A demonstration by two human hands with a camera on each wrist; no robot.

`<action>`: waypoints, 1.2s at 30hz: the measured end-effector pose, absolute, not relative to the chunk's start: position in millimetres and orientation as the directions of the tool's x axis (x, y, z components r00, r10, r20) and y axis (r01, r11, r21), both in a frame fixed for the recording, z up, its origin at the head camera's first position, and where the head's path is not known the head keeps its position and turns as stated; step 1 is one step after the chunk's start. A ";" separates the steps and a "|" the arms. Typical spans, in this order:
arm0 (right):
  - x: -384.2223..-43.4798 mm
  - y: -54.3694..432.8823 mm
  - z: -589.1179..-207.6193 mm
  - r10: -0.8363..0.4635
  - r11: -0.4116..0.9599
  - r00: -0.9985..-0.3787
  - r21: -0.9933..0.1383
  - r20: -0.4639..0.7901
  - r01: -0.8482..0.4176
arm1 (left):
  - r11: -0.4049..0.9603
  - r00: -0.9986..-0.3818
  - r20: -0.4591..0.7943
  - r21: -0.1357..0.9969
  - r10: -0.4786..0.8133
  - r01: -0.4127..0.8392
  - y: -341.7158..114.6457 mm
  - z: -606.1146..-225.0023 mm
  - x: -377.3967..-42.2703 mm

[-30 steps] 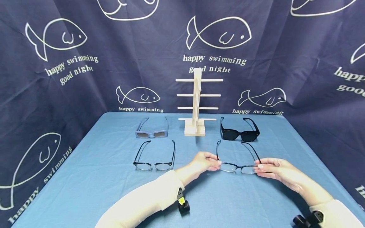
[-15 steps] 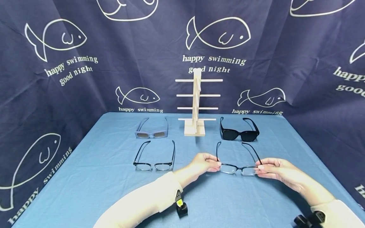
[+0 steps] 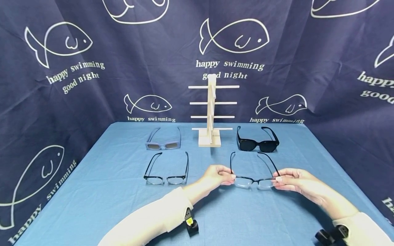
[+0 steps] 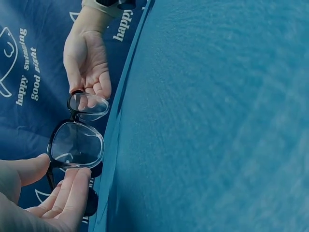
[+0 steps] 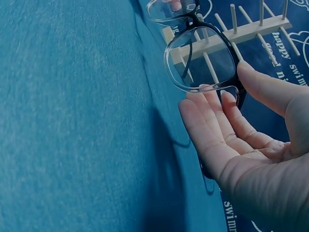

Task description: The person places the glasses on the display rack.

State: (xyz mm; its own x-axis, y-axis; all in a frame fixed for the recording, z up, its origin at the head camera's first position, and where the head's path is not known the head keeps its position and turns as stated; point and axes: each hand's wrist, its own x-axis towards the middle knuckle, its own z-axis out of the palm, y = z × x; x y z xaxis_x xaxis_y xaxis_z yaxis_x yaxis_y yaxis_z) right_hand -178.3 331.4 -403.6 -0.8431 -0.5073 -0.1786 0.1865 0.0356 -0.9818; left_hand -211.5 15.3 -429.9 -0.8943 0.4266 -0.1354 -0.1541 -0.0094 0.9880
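Left hand (image 3: 216,175) and right hand (image 3: 297,181) pinch opposite ends of clear glasses (image 3: 254,180), near right of desk (image 3: 234,218); two-sided grip probably keeps them level, untwisted.

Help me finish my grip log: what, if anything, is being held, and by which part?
The clear-lensed glasses at near right: the left hand pinches one outer corner of the front frame, the right hand the other.
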 end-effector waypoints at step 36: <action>-177.8 307.1 -386.7 -0.399 0.103 -0.909 -0.991 -0.120 0.086 | -0.010 -0.920 -0.056 0.998 0.389 -0.065 -3.4 -416.8 -214.9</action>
State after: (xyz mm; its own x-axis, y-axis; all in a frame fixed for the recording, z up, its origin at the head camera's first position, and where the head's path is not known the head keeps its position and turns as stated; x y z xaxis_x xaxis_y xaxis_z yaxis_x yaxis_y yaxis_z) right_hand -177.8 307.1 -386.7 -0.9091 -0.3989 -0.1202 0.0860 0.1026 -0.9910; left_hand -214.9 -3.4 -416.8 -0.9198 0.3885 -0.0558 -0.0648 -0.0101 0.9978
